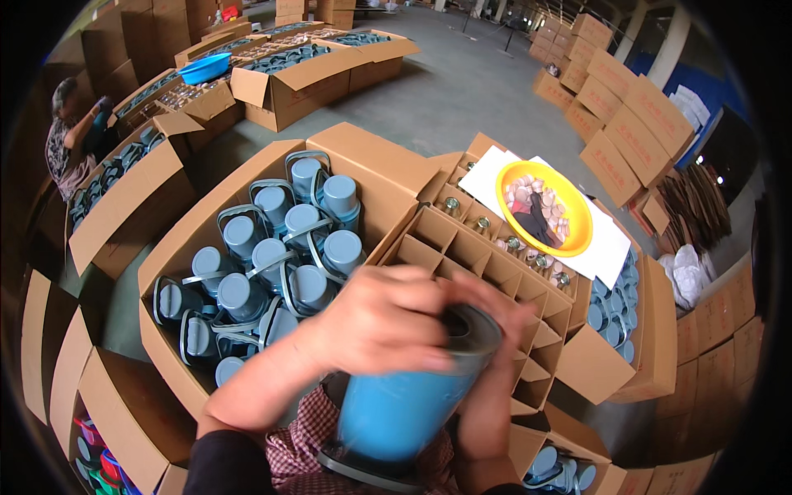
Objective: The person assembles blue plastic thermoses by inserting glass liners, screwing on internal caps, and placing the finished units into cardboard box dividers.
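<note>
Over the checkered cloth (301,433), the blue canister (400,412), likely light, stiff and slick, best clasped below its dark rim (481,338), sits in the curled grip of the right hand (505,318), the blurred left hand's (384,318) grip unclear, before a divided carton (433,233).

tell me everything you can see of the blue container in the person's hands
The blue container is a roughly cylindrical, plastic-looking vessel, blurred, with a grey rim around a dark opening at its top. A dark grey curved piece, perhaps a handle, shows at its lower end. It is tilted, top leaning right, before the person's checked clothing. The left hand grasps its top from the left; the right hand holds its right side.
</note>
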The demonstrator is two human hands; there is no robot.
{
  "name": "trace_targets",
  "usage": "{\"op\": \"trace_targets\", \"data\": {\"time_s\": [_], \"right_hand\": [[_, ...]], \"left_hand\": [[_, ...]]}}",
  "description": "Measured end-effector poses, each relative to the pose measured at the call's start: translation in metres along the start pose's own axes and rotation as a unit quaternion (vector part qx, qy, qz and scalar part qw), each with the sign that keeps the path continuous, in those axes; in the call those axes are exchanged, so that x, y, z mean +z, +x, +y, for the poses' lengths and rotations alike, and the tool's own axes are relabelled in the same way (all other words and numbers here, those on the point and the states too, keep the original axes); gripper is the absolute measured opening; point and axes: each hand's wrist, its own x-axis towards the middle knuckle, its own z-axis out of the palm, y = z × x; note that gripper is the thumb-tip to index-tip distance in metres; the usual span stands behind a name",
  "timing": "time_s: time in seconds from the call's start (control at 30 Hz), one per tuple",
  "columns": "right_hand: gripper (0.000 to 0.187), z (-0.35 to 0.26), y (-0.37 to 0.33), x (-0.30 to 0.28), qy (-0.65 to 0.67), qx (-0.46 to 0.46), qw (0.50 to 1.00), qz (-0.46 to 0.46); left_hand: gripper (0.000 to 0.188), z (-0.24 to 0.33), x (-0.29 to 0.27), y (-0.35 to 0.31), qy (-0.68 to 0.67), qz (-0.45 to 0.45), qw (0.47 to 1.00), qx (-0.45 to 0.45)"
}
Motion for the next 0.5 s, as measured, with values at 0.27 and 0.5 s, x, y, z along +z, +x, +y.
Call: {"op": "trace_targets", "data": {"time_s": [0.27, 0.5], "right_hand": [[0.073, 0.017, 0.007, 0.016, 0.237, -0.046, 0.960, 0.140], [0.053, -0.004, 0.000, -0.001, -0.021, -0.040, 0.998, -0.033]], "left_hand": [[0.024, 0.032, 0.036, 0.040, 0.099, -0.046, 0.989, -0.103], [0.019, 0.006, -0.001, 0.002, -0.059, -0.021, 0.998, -0.020]]}}
